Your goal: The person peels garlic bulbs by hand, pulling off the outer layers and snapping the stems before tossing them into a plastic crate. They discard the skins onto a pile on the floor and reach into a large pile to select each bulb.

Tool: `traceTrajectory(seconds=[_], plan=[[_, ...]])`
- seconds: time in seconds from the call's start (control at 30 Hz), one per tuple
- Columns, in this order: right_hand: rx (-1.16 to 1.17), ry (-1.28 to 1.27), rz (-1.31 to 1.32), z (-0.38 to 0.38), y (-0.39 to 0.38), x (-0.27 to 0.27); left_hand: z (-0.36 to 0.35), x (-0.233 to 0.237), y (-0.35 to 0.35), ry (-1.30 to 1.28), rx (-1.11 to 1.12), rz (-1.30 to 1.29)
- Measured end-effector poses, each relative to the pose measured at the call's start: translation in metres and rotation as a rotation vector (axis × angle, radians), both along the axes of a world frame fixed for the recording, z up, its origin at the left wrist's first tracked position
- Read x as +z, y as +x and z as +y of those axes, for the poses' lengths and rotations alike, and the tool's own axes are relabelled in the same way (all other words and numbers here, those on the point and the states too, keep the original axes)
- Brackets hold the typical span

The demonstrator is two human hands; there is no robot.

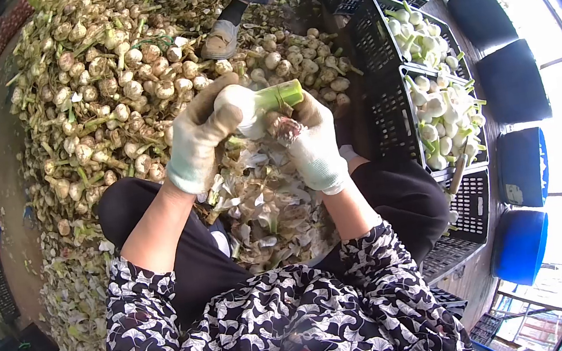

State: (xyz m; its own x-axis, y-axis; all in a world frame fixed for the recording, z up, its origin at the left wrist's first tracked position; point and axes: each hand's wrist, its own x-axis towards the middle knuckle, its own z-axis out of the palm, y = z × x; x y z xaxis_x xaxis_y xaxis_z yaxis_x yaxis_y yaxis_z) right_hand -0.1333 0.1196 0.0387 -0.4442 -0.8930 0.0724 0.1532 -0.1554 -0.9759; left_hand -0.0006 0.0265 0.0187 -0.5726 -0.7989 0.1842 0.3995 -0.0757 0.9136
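A white garlic bulb with a cut green stem is held up in front of me between both gloved hands. Around the bulb end, the fingers of my left hand are closed. My right hand grips the stem side, its fingers partly hidden behind the stalk. A brownish-purple, crumpled bit shows at the right fingers, below the stem. Under both hands, loose garlic skins cover the floor between my knees.
A large heap of untrimmed garlic rises at the left and ahead. Black crates on the right hold cleaned white bulbs. Blue barrels line the far right. Another person's shoe stands among the garlic.
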Motion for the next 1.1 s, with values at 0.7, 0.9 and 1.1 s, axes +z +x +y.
traceTrajectory(seconds=[0.7,0.9,1.1], plan=[[-0.174,0.173,-0.359,-0.044,-0.009,-0.018,0.003,-0.003,-0.007,0.379,-0.101,0.102],[-0.013,0.222,-0.413,-0.021,-0.005,-0.022,0.003,-0.008,-0.007,0.257,-0.032,-0.014],[0.017,0.075,-0.192,-0.015,0.001,-0.005,0.003,-0.009,-0.008,0.064,0.092,-0.013]])
